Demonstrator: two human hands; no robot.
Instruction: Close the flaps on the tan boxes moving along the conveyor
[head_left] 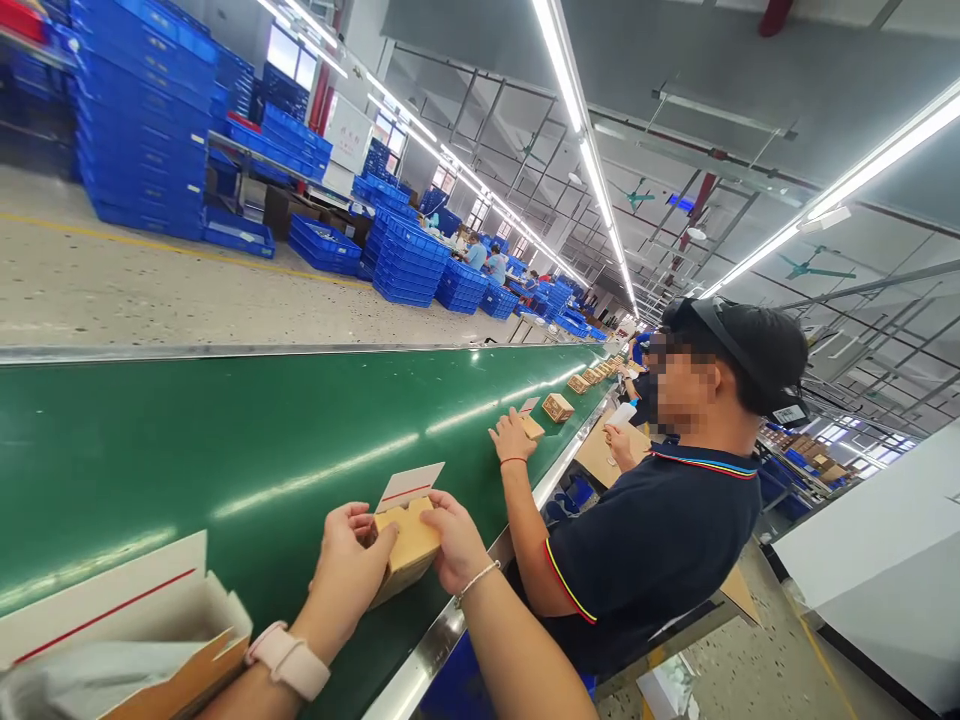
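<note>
Green conveyor belt (247,420): runs toward two o'clock.
Cardboard box (409,545): at seven o'clock, between both hands, neither nearer.
Left hand (345,560), right hand (459,545): fingers part-curled, gripping its opposite sides.
White flap (409,488): raised, twelve o'clock beyond the fingers.

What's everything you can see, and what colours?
Held box: one, tan and white, lower middle
Open box: one, brown and white, lower left
Belt: one, green, across the middle
Other boxes: several, tan, farther along
Co-worker: one, in navy, right
Bottle: one, white and blue, held by the co-worker
Far people: several, some in light blue, background
Crates: many, mostly blue, upper left
Lights: several, white, overhead
Fans: several, green, overhead
Wristband: one, pale pink, lower left of centre
Bracelet: one, silvery, lower middle
Left hand: one, bare, holding the box
Right hand: one, bare, holding the box
</note>
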